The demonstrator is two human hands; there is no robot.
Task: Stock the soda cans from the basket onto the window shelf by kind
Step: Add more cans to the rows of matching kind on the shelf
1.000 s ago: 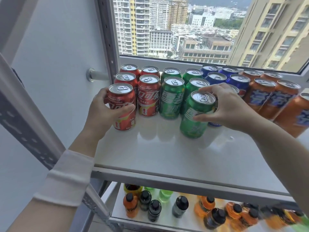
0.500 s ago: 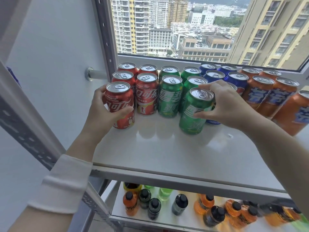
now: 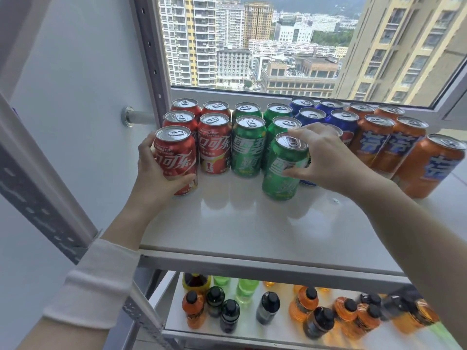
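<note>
Fronting two cans
My left hand (image 3: pixel 156 183) wrapped the Coca-Cola can (image 3: pixel 177 157), my right hand (image 3: pixel 326 160) gripped the Sprite can (image 3: pixel 285 170), both standing on the window shelf (image 3: pixel 252 223); probably full, heavy, slick, so best held mid-body.

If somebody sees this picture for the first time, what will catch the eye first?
The rows of cans on the white shelf stand out, sorted left to right: red, green, blue, orange. The left hand grips the front red can, the right hand the front green can.

High-rise room, metal rack (image 3: pixel 252 263), drinks stocked by window (image 3: pixel 278 41)
</note>
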